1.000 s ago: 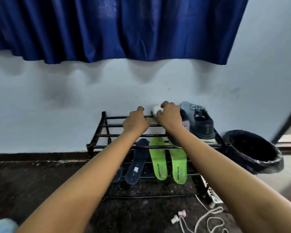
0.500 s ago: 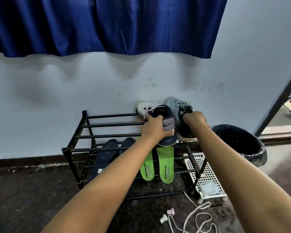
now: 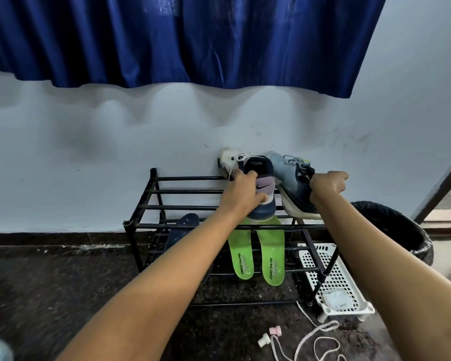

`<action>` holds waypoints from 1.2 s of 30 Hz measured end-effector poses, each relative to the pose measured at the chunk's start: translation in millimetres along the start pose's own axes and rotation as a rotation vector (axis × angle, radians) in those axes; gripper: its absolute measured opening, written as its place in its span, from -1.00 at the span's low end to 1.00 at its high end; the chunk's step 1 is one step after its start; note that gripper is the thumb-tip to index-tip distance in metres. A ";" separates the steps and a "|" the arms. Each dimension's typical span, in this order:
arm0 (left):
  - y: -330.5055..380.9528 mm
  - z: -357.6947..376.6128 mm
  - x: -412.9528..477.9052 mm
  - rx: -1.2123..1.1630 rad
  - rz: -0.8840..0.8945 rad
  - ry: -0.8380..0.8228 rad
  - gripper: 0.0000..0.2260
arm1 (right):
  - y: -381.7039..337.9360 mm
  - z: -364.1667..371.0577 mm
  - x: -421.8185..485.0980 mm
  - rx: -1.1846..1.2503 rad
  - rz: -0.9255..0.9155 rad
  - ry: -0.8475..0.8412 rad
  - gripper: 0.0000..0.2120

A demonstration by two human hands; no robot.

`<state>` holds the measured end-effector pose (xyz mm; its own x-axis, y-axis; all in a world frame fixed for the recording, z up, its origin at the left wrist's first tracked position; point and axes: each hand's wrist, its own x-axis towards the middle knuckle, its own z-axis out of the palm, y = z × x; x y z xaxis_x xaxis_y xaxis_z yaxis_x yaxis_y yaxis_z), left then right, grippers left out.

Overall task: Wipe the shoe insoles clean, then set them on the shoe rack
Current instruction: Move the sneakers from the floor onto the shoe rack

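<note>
A black metal shoe rack (image 3: 151, 192) stands against the white wall. Two green insoles (image 3: 270, 252) lie on its lower shelf, and a dark blue insole (image 3: 181, 229) lies left of them, partly behind my left arm. On the top shelf my left hand (image 3: 242, 192) grips the heel of a white and navy sneaker (image 3: 258, 166). Beside it on the right, my right hand (image 3: 326, 187) holds the collar of a light blue sneaker (image 3: 287, 169), which is tilted toward the wall.
A black bin (image 3: 399, 225) stands right of the rack. A white perforated basket (image 3: 336, 280) with a cloth in it sits on the dark floor by the rack's right leg. White cords and pink plugs (image 3: 274, 332) lie in front. A blue curtain (image 3: 193, 37) hangs above.
A second ago both hands were together at the rack's top rail. They have since spread apart, each taking hold of one sneaker. The camera view shifted slightly.
</note>
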<state>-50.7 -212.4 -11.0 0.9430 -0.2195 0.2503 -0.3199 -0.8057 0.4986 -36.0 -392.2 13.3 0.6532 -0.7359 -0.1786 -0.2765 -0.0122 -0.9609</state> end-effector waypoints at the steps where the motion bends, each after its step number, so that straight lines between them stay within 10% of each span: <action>1: -4.2 -9.5 -0.9 0.000 -0.002 0.013 -0.62 | -2.0 5.4 -2.9 0.083 0.000 0.013 -0.51; 9: -60.3 -108.3 -22.4 0.074 -0.080 0.178 -0.65 | -59.2 68.7 -82.1 0.286 0.022 -0.024 -0.88; 20: -167.9 -228.3 -110.0 0.195 -0.314 0.299 -0.64 | -52.4 175.7 -198.2 0.719 0.385 -0.246 -0.81; 36: -310.8 -254.8 -251.6 0.254 -0.547 0.305 -0.59 | 34.2 273.5 -405.1 0.197 0.032 -0.464 -0.68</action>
<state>-212.1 233.5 -17.4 0.8829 0.3918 0.2588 0.2631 -0.8693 0.4186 -117.3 90.7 -5.1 0.9034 -0.3546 -0.2412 -0.1927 0.1667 -0.9670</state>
